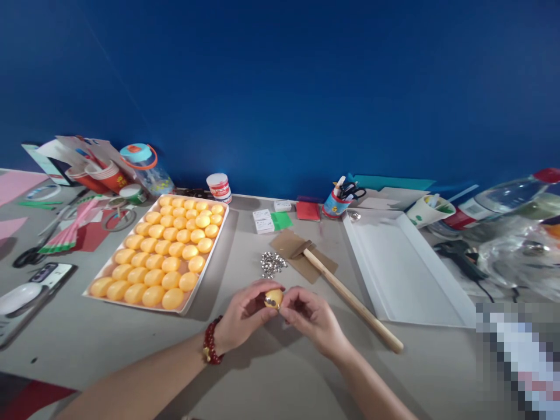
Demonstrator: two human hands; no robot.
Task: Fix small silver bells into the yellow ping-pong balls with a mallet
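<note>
Both of my hands meet over the grey table (280, 379) near its front middle. My left hand (245, 318) is wrapped round a small yellow egg-shaped capsule (273, 299) with a dark and silvery spot on it. Fingertips of my right hand (312, 318) pinch at the capsule's right side. A red bead bracelet (210, 341) sits on my left wrist. Just behind the hands lies a small heap of silver pieces (273, 263).
A white tray (205, 274) filled with several rows of yellow capsules lies to the left. An empty white tray (405, 274) lies to the right. A wooden mallet (350, 300) rests on brown paper between them. Cups, scissors, a pen pot (336, 201), bottles and paper line the back.
</note>
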